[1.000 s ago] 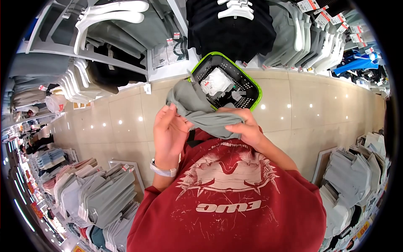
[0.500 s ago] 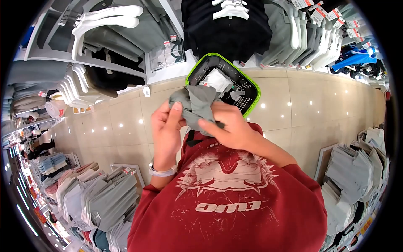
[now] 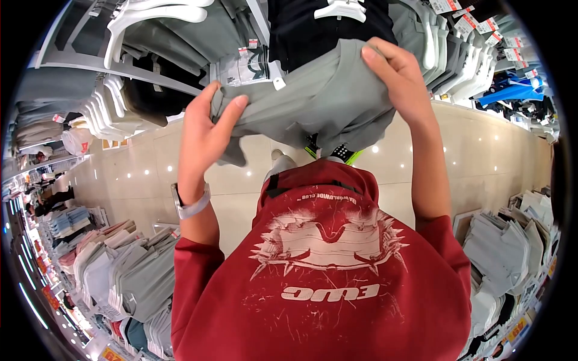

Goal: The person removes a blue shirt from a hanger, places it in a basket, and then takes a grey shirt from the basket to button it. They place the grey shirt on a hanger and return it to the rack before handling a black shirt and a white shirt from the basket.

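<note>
A grey garment (image 3: 307,90), which looks like a shirt, is spread in the air between my hands. My left hand (image 3: 208,129) pinches its left end between thumb and fingers. At the upper right corner, my right hand (image 3: 400,78) grips the cloth with the thumb on the near side. The fabric sags in folds, and a loose flap hangs below my left hand. Behind it, most of a black basket (image 3: 341,153) with a bright green rim is hidden; only its near edge shows.
Black clothes (image 3: 295,36) on white hangers hang straight ahead. Grey garments (image 3: 409,30) hang at the front right, and a shelf unit (image 3: 150,81) stands front left. Racks of clothes (image 3: 144,271) flank me on both sides. Beige tiled floor (image 3: 469,156) lies between them.
My hands have moved apart and upward, my right hand farthest. The grey garment, bunched before, is now stretched wide and covers most of the basket.
</note>
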Tool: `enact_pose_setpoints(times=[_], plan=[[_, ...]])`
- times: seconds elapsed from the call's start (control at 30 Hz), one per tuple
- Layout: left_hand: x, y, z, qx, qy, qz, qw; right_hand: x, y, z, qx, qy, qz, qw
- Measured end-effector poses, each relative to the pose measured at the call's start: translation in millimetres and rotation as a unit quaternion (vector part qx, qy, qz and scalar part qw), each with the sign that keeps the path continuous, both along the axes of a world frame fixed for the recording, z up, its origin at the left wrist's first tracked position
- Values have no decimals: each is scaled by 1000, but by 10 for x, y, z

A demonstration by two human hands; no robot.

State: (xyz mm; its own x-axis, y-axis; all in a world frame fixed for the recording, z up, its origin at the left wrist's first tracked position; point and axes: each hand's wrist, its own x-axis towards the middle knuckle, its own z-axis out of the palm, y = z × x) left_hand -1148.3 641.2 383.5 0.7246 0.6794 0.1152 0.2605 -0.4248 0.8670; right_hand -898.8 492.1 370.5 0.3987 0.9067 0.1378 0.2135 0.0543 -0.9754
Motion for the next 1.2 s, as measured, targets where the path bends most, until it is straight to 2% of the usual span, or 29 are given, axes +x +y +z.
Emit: enact_pose_setpoints(times=[0.07,0.13,0.3,0.37,0.43,0.47,0.5,0.53,0.6,0.63,0.67,0.73,0.8,0.87,0.93,0.97,1.0,1.1,1.13,1.2], plan=[[15,120,-66,4,-10,16,1000,20,47,66,-6,24,-1,1000],[-9,243,-79,51,64,-6,997,12,71,86,14,32,7,999],[-1,254,-178,88,63,28,994,-14,53,51,-15,73,13,997],[26,170,-131,17,7,31,999,38,17,-38,-25,101,17,994],[41,32,-136,7,-37,25,999,9,0,-79,-64,186,-9,980],[50,-52,-117,-2,-77,18,997,76,-49,-115,-149,251,27,956],[74,-149,-22,-92,-33,-7,995,63,-69,-306,-203,309,3,929],[112,-244,-38,-79,-20,-38,996,1,-72,-569,-254,365,-21,895],[243,-556,79,-160,8,-150,976,-278,-87,-933,-242,475,114,838],[287,-653,-74,-102,2,-227,969,-478,-107,-980,-304,502,76,806],[338,-805,-16,-109,-36,-253,961,-669,-131,-1023,-365,525,37,768],[348,-954,-166,-139,29,-331,933,-887,-157,-1165,-349,498,82,789],[324,-1017,-232,-115,44,-340,932,-1000,-181,-1107,-347,467,129,803],[294,-946,-247,-139,71,-362,919,-999,-191,-1370,-306,464,141,819],[250,-890,-281,-160,22,-324,932,-927,-210,-1524,-249,481,66,838],[239,-842,-250,-146,6,-308,940,-856,-214,-1585,-250,537,25,805],[219,-799,-207,-148,6,-309,939,-775,-227,-1499,-242,537,9,808],[135,-702,-132,-172,48,-278,944,-654,-280,-1495,-197,493,-72,844],[108,-685,-139,-173,49,-278,944,-633,-305,-1552,-185,502,-126,835],[59,-667,-177,-170,47,-232,957,-558,-405,-1620,-137,450,-147,870]])
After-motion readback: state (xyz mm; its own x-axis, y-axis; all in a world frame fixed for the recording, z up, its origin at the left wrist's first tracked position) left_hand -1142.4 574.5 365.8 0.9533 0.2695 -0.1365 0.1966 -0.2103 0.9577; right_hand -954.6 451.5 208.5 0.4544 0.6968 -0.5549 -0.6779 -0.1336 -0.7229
